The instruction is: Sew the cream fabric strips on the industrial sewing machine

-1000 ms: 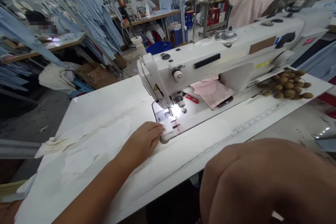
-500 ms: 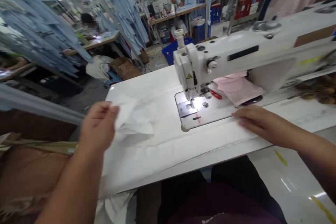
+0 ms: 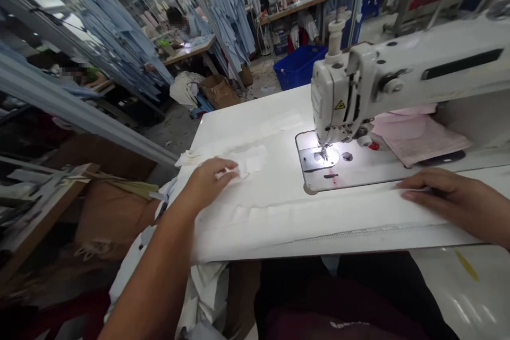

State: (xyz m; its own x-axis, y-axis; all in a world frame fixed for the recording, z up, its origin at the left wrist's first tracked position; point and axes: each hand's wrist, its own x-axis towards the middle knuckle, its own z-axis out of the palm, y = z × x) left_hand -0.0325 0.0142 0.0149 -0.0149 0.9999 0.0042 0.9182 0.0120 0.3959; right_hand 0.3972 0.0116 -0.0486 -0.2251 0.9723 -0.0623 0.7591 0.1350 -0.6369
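Note:
My left hand (image 3: 211,181) pinches the near edge of a small white cloth piece (image 3: 254,160) between thumb and fingers. This piece lies over a larger white cloth (image 3: 274,218), spread along the front of the table with a stitched edge. My right hand (image 3: 450,196) rests by the front edge of the machine bed, fingertips closed at the larger cloth's upper edge. Between the hands stands a white sewing machine (image 3: 330,95), its lit needle area (image 3: 324,155) holding no visible cloth. Folded pink cloth (image 3: 422,133) lies under the machine arm.
A red-tipped object (image 3: 373,146) shows behind the needle area. Beyond the table stand a blue crate (image 3: 298,66) and a cardboard box (image 3: 220,91). White cloth (image 3: 207,292) hangs below the table's left side. Co-workers sit at machines farther back, among hanging light-blue garments (image 3: 227,16).
The view has shifted left. My left hand has come down and inward, laying the small white cloth piece flatter on the table. My right hand stays near the machine bed's front edge, slightly farther right.

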